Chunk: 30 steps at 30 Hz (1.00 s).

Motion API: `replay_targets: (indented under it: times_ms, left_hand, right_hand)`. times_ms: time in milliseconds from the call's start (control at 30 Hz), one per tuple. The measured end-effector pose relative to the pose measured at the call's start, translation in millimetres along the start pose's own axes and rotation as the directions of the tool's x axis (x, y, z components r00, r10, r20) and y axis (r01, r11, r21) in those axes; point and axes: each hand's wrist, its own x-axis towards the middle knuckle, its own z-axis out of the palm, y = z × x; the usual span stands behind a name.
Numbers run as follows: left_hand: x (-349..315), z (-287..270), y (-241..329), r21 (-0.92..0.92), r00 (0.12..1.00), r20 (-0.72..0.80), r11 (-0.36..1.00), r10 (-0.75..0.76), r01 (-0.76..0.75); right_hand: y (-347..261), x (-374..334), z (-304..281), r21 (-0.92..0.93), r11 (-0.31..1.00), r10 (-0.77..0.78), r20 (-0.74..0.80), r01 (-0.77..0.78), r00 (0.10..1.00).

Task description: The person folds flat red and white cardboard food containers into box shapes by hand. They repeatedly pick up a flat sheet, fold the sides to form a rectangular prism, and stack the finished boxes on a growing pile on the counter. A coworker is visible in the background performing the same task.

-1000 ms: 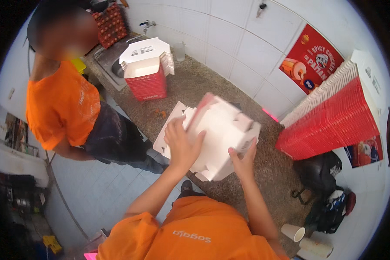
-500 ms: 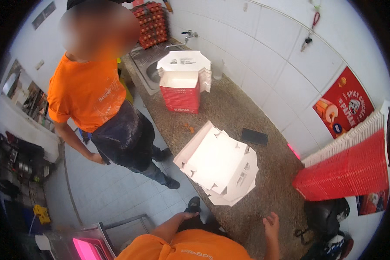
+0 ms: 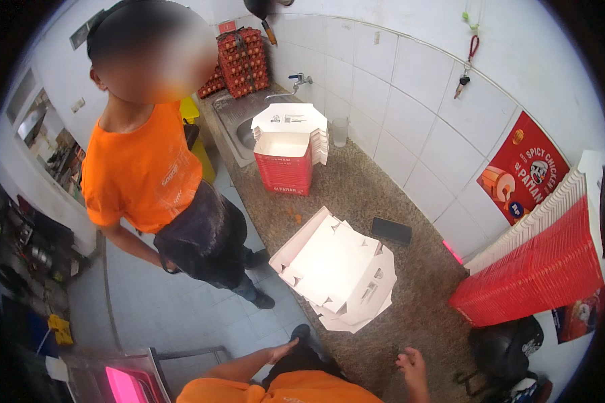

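My right hand (image 3: 411, 368) hovers by the near part of the stone counter (image 3: 420, 316), fingers loosely bent and apart, holding nothing. Low beside my leg hangs my left hand (image 3: 284, 350), its fingers stretched out and nothing seen in them. Ahead of both hands, a pile of flat, partly unfolded white cardboard boxes (image 3: 333, 265) lies near the counter's left edge. Farther back stands a stack of nested red boxes (image 3: 286, 176) with white insides and raised white lids (image 3: 289, 117). Neither hand touches any box.
A co-worker in an orange shirt (image 3: 144, 161) stands at the left. A phone (image 3: 391, 231) lies near the wall. On the right are a long stack of red boxes (image 3: 528, 258) and a black helmet (image 3: 507, 346). Egg trays (image 3: 243, 64) sit behind the sink (image 3: 238, 127).
The view has tilted upward, so the counter sits lower in the picture. My right hand shows slightly lower and farther left. The co-worker's lowered arm has shifted toward the apron. The boxes stay put.
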Motion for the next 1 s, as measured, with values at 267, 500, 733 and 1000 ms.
replay_targets:
  times_ms: [267, 500, 733, 1000]
  left_hand:
    - [17.9, -17.5, 14.5, 0.032, 0.977, -0.191, 0.995, 0.096, -0.091]
    - [57.2, -58.8, 0.1, -0.037, 0.979, 0.045, 0.979, 0.2, -0.199]
    - [40.7, -114.6, 34.9, 0.643, 0.999, -0.049, 0.765, -0.008, 0.038]
    - [-124.0, -38.4, 213.9, 0.372, 0.79, 0.448, 0.716, 0.419, -0.59]
  right_hand:
    - [-10.8, -19.2, 6.0, 0.005, 0.99, -0.135, -0.178, 0.138, 0.975]
    - [-61.2, -51.4, 49.2, -0.131, 0.988, -0.096, -0.074, 0.086, 0.993]
    - [-62.5, -44.6, 69.7, -0.143, 0.982, -0.134, -0.041, 0.127, 0.99]
    - [-66.0, -20.0, -68.1, -0.078, 0.83, -0.411, -0.755, 0.553, 0.511]
